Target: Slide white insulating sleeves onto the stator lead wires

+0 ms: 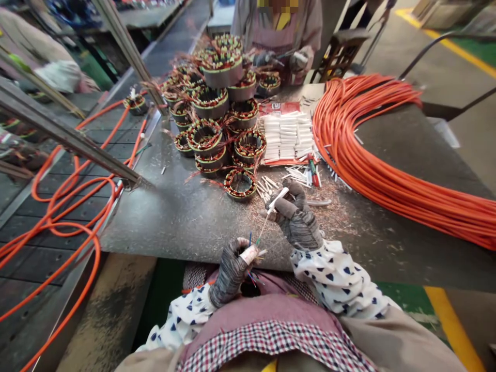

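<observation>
My left hand (234, 266), in a grey glove with fingertips bare or taped, is closed on a bundle of thin coloured wires (251, 240) in front of my apron. Blue, green and white strands stick out between the fingers. A bit of orange cable (197, 288) shows beside that wrist. My right hand (298, 219), gloved too, pinches a white sleeve tube (279, 199) above the table. One thin pale wire (264, 227) runs from the left hand up to the tube; whether it enters the tube I cannot tell.
Stacked motor stators (206, 137) with copper wire ends stand ahead. Right of them lie white tubes (289, 134) in rows and a red-green tool (313, 170). Orange cable (360, 155) curves along the right; metal posts (112, 160) rise at left. A co-worker (281, 39) sits opposite.
</observation>
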`<state>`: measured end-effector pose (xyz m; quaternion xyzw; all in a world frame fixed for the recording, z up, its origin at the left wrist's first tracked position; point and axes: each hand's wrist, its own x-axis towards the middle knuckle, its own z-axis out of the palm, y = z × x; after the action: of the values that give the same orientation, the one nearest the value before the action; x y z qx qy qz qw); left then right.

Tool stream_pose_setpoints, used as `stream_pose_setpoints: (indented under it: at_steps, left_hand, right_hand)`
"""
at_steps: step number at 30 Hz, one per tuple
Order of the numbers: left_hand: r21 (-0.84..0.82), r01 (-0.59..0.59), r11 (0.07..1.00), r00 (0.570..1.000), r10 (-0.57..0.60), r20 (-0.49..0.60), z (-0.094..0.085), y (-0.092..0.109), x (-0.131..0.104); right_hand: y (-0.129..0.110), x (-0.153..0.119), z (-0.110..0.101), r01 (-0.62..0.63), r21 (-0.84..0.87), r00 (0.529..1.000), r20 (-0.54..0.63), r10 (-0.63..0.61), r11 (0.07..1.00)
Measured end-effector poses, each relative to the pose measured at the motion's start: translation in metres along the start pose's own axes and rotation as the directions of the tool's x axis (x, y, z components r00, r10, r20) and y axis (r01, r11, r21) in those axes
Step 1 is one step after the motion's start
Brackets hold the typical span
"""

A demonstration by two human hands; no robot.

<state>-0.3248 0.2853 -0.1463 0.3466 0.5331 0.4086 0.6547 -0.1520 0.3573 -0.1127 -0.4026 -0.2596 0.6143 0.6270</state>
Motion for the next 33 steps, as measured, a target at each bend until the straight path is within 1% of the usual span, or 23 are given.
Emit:
stream_pose_setpoints:
  at_steps: [3, 5, 7, 9, 10, 12, 14, 15, 17, 19, 21, 23, 24, 25, 26, 27, 29, 30, 31, 32, 33]
  left_hand:
    - [0.014, -0.010, 1.000, 1.000, 0.010, -0.004, -0.001, -0.001, -0.001]
    - [0.010, 0.007, 1.000, 1.000, -0.007, -0.014, 0.001, 0.003, -0.002]
    - [-0.002, 0.011, 1.000, 0.999, -0.011, -0.036, 0.004, 0.007, -0.002]
    - [0.002, -0.011, 1.000, 0.997, 0.011, -0.071, 0.007, 0.009, -0.001]
    - [0.013, -0.026, 1.000, 0.996, 0.027, -0.088, 0.008, 0.010, 0.000]
    - [0.048, -0.040, 0.998, 0.994, 0.045, -0.100, 0.009, 0.009, 0.003]
    - [0.078, -0.042, 0.996, 0.995, 0.049, -0.091, 0.009, 0.007, 0.005]
    - [0.090, -0.042, 0.995, 0.995, 0.049, -0.082, 0.009, 0.006, 0.006]
    - [0.110, -0.049, 0.993, 0.996, 0.057, -0.071, 0.008, 0.004, 0.008]
    - [0.121, -0.065, 0.991, 0.995, 0.073, -0.067, 0.007, 0.002, 0.009]
    - [0.122, -0.097, 0.988, 0.991, 0.108, -0.083, 0.008, 0.000, 0.011]
    - [0.129, -0.137, 0.982, 0.983, 0.150, -0.102, 0.008, -0.002, 0.013]
    - [0.133, -0.151, 0.980, 0.981, 0.165, -0.101, 0.009, -0.003, 0.014]
    - [0.134, -0.159, 0.978, 0.981, 0.172, -0.090, 0.009, -0.004, 0.014]
    - [0.130, -0.161, 0.978, 0.983, 0.171, -0.071, 0.010, -0.005, 0.015]
    - [0.124, -0.161, 0.979, 0.984, 0.169, -0.053, 0.010, -0.005, 0.016]
    - [0.125, -0.163, 0.979, 0.985, 0.168, -0.032, 0.010, -0.006, 0.017]
    - [0.131, -0.160, 0.978, 0.986, 0.165, -0.022, 0.010, -0.006, 0.017]
    - [0.136, -0.156, 0.978, 0.987, 0.159, -0.013, 0.010, -0.007, 0.017]
    - [0.141, -0.150, 0.979, 0.988, 0.153, -0.011, 0.009, -0.007, 0.018]
    - [0.143, -0.139, 0.980, 0.990, 0.142, -0.006, 0.008, -0.008, 0.018]
  right_hand:
    - [-0.004, 0.000, 0.002, 0.053, -0.046, 0.998, 0.031, -0.052, 0.998]
    - [-0.007, 0.003, 0.001, 0.059, -0.093, 0.994, 0.100, -0.050, 0.994]
    - [-0.012, 0.010, -0.004, 0.008, -0.175, 0.978, 0.207, 0.029, 0.984]
    - [-0.017, 0.018, -0.011, -0.058, -0.251, 0.948, 0.291, 0.132, 0.966]
    - [-0.020, 0.022, -0.013, -0.082, -0.268, 0.936, 0.310, 0.166, 0.960]
    - [-0.027, 0.029, -0.017, -0.105, -0.268, 0.929, 0.317, 0.190, 0.958]
    - [-0.033, 0.033, -0.018, -0.115, -0.277, 0.918, 0.337, 0.208, 0.954]
    - [-0.034, 0.034, -0.018, -0.121, -0.296, 0.902, 0.366, 0.229, 0.947]
    - [-0.032, 0.034, -0.018, -0.131, -0.346, 0.852, 0.440, 0.284, 0.929]
    - [-0.025, 0.032, -0.020, -0.117, -0.392, 0.774, 0.539, 0.331, 0.912]
    - [-0.015, 0.031, -0.025, -0.040, -0.441, 0.681, 0.644, 0.347, 0.896]
    - [-0.008, 0.031, -0.032, 0.083, -0.487, 0.581, 0.733, 0.354, 0.870]
    - [-0.007, 0.033, -0.036, 0.136, -0.496, 0.553, 0.756, 0.350, 0.858]
    - [-0.007, 0.035, -0.041, 0.161, -0.498, 0.543, 0.766, 0.345, 0.852]
    - [-0.008, 0.037, -0.045, 0.155, -0.495, 0.558, 0.758, 0.337, 0.855]
    - [-0.010, 0.040, -0.049, 0.120, -0.487, 0.605, 0.727, 0.325, 0.865]
    - [-0.011, 0.045, -0.057, 0.004, -0.446, 0.750, 0.594, 0.292, 0.895]
    - [-0.011, 0.046, -0.060, -0.047, -0.423, 0.813, 0.510, 0.281, 0.905]
    - [-0.009, 0.047, -0.064, -0.083, -0.408, 0.859, 0.433, 0.273, 0.909]
    - [-0.006, 0.048, -0.068, -0.101, -0.407, 0.890, 0.370, 0.265, 0.908]
    - [-0.002, 0.048, -0.072, -0.104, -0.437, 0.909, 0.323, 0.264, 0.894]
